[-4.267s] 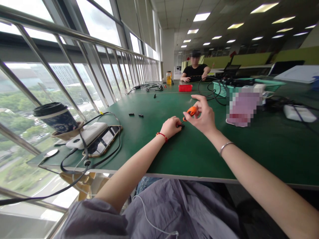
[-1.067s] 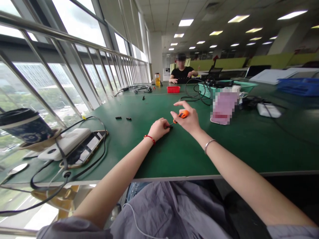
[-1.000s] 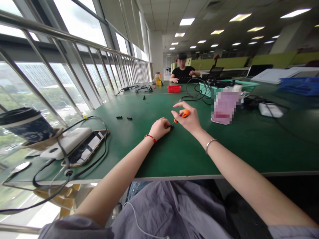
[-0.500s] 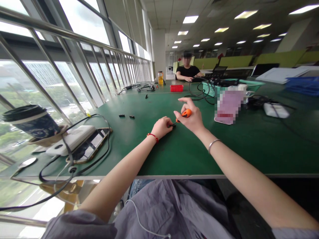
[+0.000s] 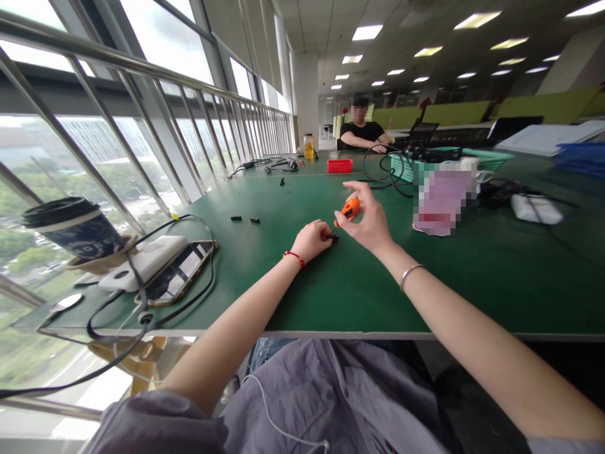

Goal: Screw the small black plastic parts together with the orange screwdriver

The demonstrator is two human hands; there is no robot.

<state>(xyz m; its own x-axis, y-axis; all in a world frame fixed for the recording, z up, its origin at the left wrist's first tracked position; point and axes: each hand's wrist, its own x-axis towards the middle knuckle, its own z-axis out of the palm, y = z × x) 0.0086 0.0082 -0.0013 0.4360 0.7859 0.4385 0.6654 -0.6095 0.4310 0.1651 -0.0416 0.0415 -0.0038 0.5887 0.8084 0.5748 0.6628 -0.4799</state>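
Note:
My left hand (image 5: 312, 242) is closed on a small black part (image 5: 333, 237) and rests low over the green table (image 5: 378, 290). The fingers hide most of that part, so its kind does not show. My right hand (image 5: 367, 219) grips an orange and black screwdriver (image 5: 350, 208) by its handle, index finger raised. The screwdriver slants down to the left, its tip at or close above the black part; contact cannot be made out. Farther left on the table lie two small black pieces (image 5: 236, 218), with another small black piece (image 5: 282, 181) beyond them.
At left stand a paper cup (image 5: 78, 230), a white power bank (image 5: 142, 265) and a phone (image 5: 179, 271) among cables. Ahead are a red tray (image 5: 339, 166), a jar (image 5: 309, 146) and a green basket (image 5: 401, 166). A pink-purple item (image 5: 442, 198) lies right. Another person (image 5: 363, 133) sits opposite.
The screwdriver handle has tilted more upright in my right hand. My left hand keeps its hold on the black part. The whole view has shifted slightly.

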